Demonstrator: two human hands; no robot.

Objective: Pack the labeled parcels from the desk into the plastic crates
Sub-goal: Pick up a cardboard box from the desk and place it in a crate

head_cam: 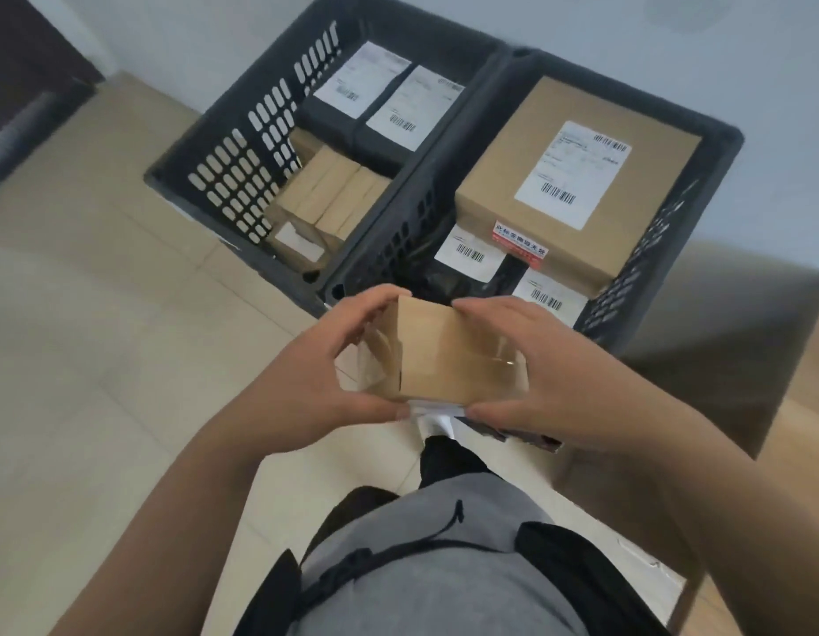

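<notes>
A small cardboard parcel [453, 355] is held between both hands above the crates' near edge, left hand [348, 360] fingers curled round its left end, right hand [536, 360] fingers round its right.

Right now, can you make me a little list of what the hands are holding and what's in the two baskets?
Held thing: small brown cardboard box, taped, above the floor near the crates
Left hand: grips the box's left side
Right hand: grips the box's right side
Left crate: two dark parcels with white labels at the far end, small brown boxes nearer
Right crate: large brown labeled box on top, dark labeled parcels beside it
Floor: pale tiles
</notes>
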